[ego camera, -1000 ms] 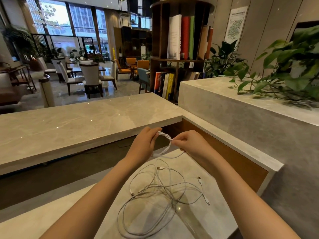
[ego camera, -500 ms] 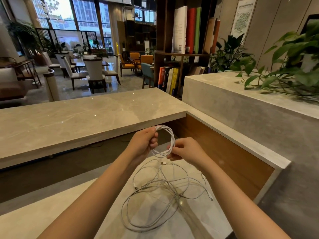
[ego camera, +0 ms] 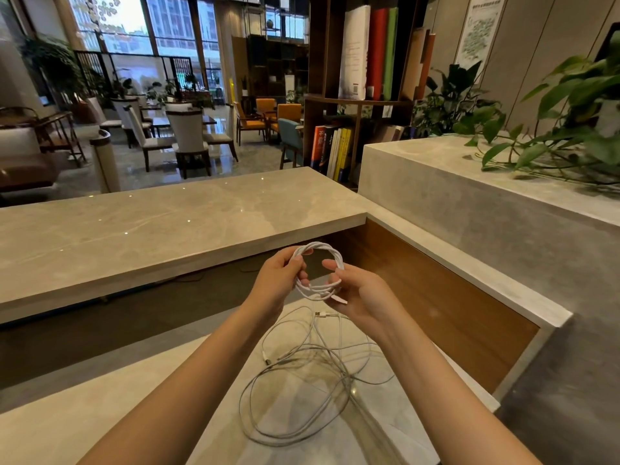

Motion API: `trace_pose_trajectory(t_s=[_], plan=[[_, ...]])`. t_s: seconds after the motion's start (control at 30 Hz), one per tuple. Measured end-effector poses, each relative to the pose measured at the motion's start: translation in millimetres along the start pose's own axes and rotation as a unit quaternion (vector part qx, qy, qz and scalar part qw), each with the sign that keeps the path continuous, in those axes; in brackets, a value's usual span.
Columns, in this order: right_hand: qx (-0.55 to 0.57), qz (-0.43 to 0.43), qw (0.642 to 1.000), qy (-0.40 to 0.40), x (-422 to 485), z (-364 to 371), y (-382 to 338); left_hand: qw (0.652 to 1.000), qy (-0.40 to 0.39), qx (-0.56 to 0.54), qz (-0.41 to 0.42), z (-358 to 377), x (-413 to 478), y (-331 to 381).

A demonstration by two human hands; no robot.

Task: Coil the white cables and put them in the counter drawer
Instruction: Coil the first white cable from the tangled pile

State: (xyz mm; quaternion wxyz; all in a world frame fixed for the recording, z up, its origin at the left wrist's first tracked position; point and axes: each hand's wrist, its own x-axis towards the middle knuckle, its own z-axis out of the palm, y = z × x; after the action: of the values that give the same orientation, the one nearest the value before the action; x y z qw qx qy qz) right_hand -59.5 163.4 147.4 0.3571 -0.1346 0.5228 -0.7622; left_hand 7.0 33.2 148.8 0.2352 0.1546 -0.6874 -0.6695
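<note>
A white cable wound into a small coil (ego camera: 327,251) hangs in the air between both hands, above the lower desk. My left hand (ego camera: 280,280) pinches the coil's left side between thumb and fingers. My right hand (ego camera: 359,292) holds the coil's right and lower side, its fingers curled round the loops with the white plug end at its fingertips. Below the hands, more white cables (ego camera: 302,387) lie loose and tangled on the lower desk surface (ego camera: 100,424). No drawer shows in this view.
A raised marble counter (ego camera: 151,229) runs across behind the desk, with a wood-panelled side wall (ego camera: 453,313) on the right. A higher stone ledge (ego camera: 503,196) with leafy plants stands at the right. Bookshelf, chairs and tables fill the lobby beyond.
The cable between my hands has grown from one loop into a coil of several turns. Both hands have risen a little, and the view has shifted slightly.
</note>
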Motion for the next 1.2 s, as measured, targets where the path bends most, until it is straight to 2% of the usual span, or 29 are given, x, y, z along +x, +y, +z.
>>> trace_pose_trajectory(t_s=[0.07, 0.2, 0.37, 0.43, 0.53, 0.67, 0.73, 0.83, 0.87, 0.93, 1.07, 1.13, 1.2], plan=[[-0.048, -0.005, 0.999, 0.005, 1.0, -0.7, 2.4, 1.000, 0.003, 0.012, 0.002, 0.8, -0.4, -2.9], [-0.231, -0.058, 0.971, 0.018, 1.3, -4.2, 2.9, 1.000, 0.008, 0.007, 0.003, 4.4, -2.3, -4.3], [-0.363, -0.109, 0.925, 0.022, 0.5, -3.8, 7.8, 0.991, 0.020, -0.128, -0.017, 1.2, -1.8, 1.7], [-0.383, -0.131, 0.914, 0.040, 2.4, -7.2, 9.4, 0.982, 0.023, -0.188, -0.018, -2.7, -1.2, 5.5], [-0.373, -0.089, 0.923, -0.017, 3.7, -14.7, 11.6, 0.959, 0.020, -0.283, -0.027, -8.3, -0.3, 10.5], [-0.391, -0.045, 0.915, -0.091, 2.3, -11.6, 15.6, 0.964, 0.010, -0.261, -0.053, -10.7, -1.9, 8.4], [-0.479, -0.039, 0.872, -0.093, 0.5, -7.9, 10.7, 0.969, 0.011, -0.240, -0.062, -9.6, -3.5, 6.0], [-0.634, -0.070, 0.768, -0.057, -2.8, -5.9, -0.4, 0.980, 0.021, -0.187, -0.062, -10.1, -4.8, 5.7], [-0.647, -0.089, 0.756, -0.040, -3.3, -5.4, -3.9, 0.983, 0.020, -0.174, -0.063, -10.3, -5.1, 6.1], [-0.617, -0.119, 0.778, -0.024, -2.0, -5.7, -9.1, 0.982, 0.012, -0.174, -0.068, -9.8, -5.9, 7.5], [-0.414, -0.060, 0.907, -0.053, 0.3, -9.5, -13.5, 0.977, -0.011, -0.198, -0.081, -9.4, -8.3, 11.4], [-0.350, -0.036, 0.934, -0.061, 1.1, -10.4, -10.9, 0.980, -0.011, -0.180, -0.085, -9.8, -9.1, 11.9], [-0.318, -0.027, 0.946, -0.057, 1.3, -9.5, -6.0, 0.988, -0.013, -0.129, -0.084, -11.7, -8.4, 9.2]])
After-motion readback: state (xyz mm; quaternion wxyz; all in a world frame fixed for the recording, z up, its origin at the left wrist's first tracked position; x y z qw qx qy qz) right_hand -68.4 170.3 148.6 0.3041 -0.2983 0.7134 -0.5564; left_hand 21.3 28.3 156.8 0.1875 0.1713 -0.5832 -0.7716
